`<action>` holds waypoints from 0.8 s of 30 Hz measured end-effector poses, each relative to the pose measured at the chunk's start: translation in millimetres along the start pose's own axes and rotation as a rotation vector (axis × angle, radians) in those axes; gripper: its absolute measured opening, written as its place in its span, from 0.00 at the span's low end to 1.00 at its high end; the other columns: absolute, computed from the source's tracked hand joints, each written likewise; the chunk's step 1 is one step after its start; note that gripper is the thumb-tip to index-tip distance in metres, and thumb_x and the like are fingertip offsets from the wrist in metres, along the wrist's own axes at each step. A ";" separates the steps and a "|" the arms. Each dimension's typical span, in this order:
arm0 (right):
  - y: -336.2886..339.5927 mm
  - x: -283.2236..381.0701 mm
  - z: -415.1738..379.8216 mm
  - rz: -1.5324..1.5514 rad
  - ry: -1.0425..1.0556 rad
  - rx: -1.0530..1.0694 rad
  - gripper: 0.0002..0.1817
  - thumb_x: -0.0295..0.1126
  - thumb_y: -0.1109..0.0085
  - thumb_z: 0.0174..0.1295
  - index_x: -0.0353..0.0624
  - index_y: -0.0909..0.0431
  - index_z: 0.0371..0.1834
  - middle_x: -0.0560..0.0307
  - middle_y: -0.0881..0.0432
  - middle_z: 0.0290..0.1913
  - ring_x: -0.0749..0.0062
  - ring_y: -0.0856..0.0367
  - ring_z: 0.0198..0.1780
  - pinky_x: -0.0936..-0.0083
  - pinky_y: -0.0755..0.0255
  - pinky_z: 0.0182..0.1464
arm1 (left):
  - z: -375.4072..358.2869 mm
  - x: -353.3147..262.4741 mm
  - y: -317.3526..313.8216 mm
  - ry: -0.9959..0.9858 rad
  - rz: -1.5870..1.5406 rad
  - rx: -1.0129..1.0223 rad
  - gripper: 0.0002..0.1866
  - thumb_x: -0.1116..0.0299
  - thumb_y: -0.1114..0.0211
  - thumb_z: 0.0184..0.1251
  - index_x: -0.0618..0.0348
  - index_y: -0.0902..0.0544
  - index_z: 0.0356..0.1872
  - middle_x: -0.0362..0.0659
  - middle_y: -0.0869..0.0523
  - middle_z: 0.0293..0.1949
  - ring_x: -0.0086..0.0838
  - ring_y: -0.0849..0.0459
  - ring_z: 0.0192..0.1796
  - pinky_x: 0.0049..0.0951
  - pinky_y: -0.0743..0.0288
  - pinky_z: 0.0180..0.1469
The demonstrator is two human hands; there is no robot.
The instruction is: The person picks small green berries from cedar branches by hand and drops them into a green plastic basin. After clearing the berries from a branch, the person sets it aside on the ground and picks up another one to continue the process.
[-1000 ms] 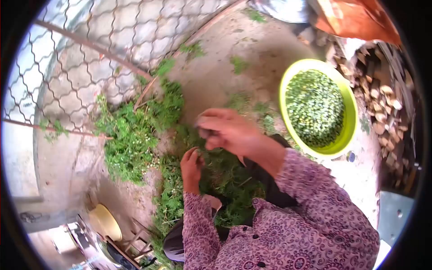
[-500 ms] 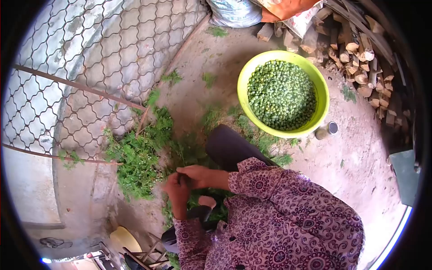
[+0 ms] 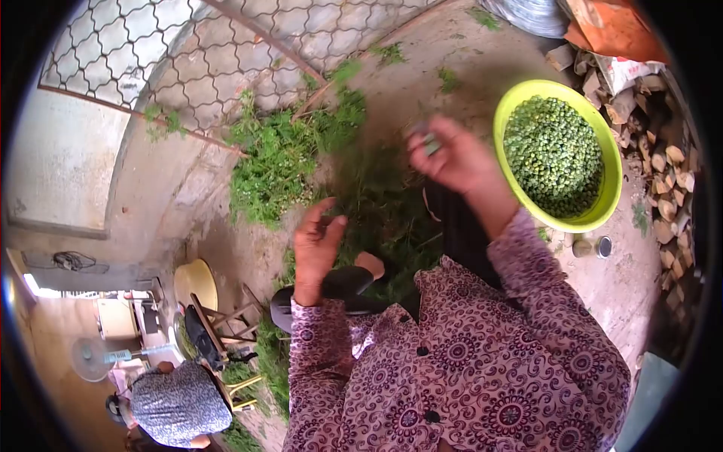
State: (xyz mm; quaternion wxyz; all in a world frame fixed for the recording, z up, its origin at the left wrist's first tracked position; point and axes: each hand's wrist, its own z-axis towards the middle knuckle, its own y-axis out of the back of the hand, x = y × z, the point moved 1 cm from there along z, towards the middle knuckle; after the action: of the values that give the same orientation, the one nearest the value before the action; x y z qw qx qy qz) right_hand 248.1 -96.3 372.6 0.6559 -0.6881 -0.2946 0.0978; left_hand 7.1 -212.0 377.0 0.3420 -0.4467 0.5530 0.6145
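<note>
My right hand (image 3: 456, 160) is raised just left of a yellow-green basin (image 3: 614, 162), its fingers closed around something small and green, blurred by motion. Small round green pods or fruits (image 3: 553, 154) fill much of the basin. My left hand (image 3: 315, 245) hangs lower and to the left, thumb and fingers apart, with nothing visible between them. Just above it lies a heap of leafy green plants (image 3: 275, 166). More greenery lies on the ground between my hands, partly in shadow.
Wire mesh (image 3: 188, 68) stands at upper left. Stacked firewood (image 3: 670, 181) and sacks (image 3: 614, 30) are at right. A lidded jar (image 3: 603, 246) stands below the basin. At lower left are a person (image 3: 181, 403), a fan (image 3: 92, 358), a yellow tub (image 3: 196, 285) and a wooden chair (image 3: 230, 324).
My hands were together over the plants and are now apart, the right one raised towards the basin. The view has turned, bringing the person and fan into sight.
</note>
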 end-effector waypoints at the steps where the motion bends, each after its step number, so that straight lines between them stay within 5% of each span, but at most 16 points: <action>1: -4.1 22.5 -7.7 0.073 0.075 0.002 0.08 0.26 0.44 0.54 0.36 0.30 0.34 0.52 0.25 0.32 0.69 0.25 0.35 0.76 0.26 0.36 | -4.5 3.4 12.7 0.051 0.009 -0.075 0.15 0.75 0.39 0.56 0.61 0.25 0.47 0.38 0.20 0.32 0.20 0.22 0.32 0.18 0.29 0.32; 3: 4.8 68.1 -21.3 -0.015 0.312 -0.059 0.07 0.29 0.43 0.55 0.38 0.28 0.33 0.50 0.23 0.35 0.70 0.24 0.36 0.75 0.25 0.39 | -15.2 20.3 38.8 0.096 -0.056 -0.123 0.15 0.74 0.39 0.57 0.62 0.25 0.47 0.38 0.20 0.31 0.19 0.22 0.31 0.17 0.30 0.30; 5: 15.6 106.0 -39.0 -0.433 0.611 -0.171 0.06 0.30 0.46 0.57 0.39 0.26 0.34 0.52 0.22 0.37 0.74 0.24 0.36 0.78 0.27 0.42 | -27.4 44.0 63.8 0.143 -0.120 -0.171 0.16 0.72 0.39 0.57 0.64 0.25 0.47 0.37 0.20 0.30 0.18 0.22 0.31 0.16 0.31 0.29; 7: 76.5 152.5 -34.1 -1.170 0.891 -0.548 0.12 0.36 0.46 0.57 0.38 0.23 0.37 0.52 0.21 0.40 0.74 0.23 0.38 0.77 0.30 0.46 | -40.9 65.8 85.3 0.211 -0.043 -0.271 0.16 0.70 0.38 0.57 0.65 0.25 0.46 0.37 0.20 0.30 0.18 0.22 0.30 0.16 0.31 0.27; 9: 91.7 165.0 -41.5 -2.393 1.013 -1.058 0.19 0.42 0.45 0.55 0.36 0.23 0.41 0.49 0.21 0.41 0.69 0.23 0.41 0.76 0.33 0.49 | -51.7 72.5 98.0 0.260 -0.041 -0.299 0.16 0.70 0.38 0.56 0.65 0.24 0.45 0.37 0.20 0.29 0.17 0.23 0.29 0.15 0.32 0.27; 11: 99.7 163.4 -36.0 -2.353 1.015 -0.951 0.24 0.47 0.44 0.53 0.36 0.25 0.44 0.45 0.21 0.40 0.63 0.23 0.44 0.73 0.33 0.49 | -55.4 79.0 106.1 0.309 -0.036 -0.327 0.16 0.70 0.38 0.56 0.65 0.24 0.45 0.38 0.20 0.28 0.16 0.23 0.29 0.14 0.33 0.26; 13: 73.6 132.8 -20.3 -1.785 0.781 -0.770 0.23 0.45 0.44 0.53 0.38 0.25 0.45 0.46 0.20 0.40 0.63 0.22 0.43 0.74 0.32 0.47 | -53.1 85.9 113.0 0.328 0.070 -0.297 0.16 0.70 0.38 0.56 0.65 0.24 0.45 0.38 0.20 0.26 0.15 0.25 0.27 0.15 0.34 0.26; 20: -11.0 15.3 70.1 -1.819 0.451 -0.127 0.22 0.45 0.45 0.53 0.39 0.25 0.44 0.46 0.22 0.41 0.62 0.22 0.41 0.71 0.29 0.44 | -21.4 100.4 96.2 0.376 0.235 -0.120 0.15 0.67 0.38 0.55 0.64 0.22 0.42 0.41 0.18 0.28 0.19 0.24 0.28 0.20 0.30 0.31; 24: -16.1 -34.7 113.0 -1.992 0.555 0.126 0.19 0.41 0.45 0.53 0.36 0.26 0.42 0.45 0.23 0.39 0.57 0.24 0.40 0.68 0.30 0.43 | 6.9 146.4 79.1 0.371 0.303 0.006 0.19 0.62 0.39 0.53 0.65 0.22 0.42 0.47 0.17 0.36 0.29 0.19 0.35 0.26 0.27 0.38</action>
State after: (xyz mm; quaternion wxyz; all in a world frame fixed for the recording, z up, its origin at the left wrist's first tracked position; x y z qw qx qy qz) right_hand 156.7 -19.8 365.7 0.5189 -0.0953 -0.5633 -0.6359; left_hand -120.2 -228.2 270.8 0.1398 -0.4628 0.6688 0.5648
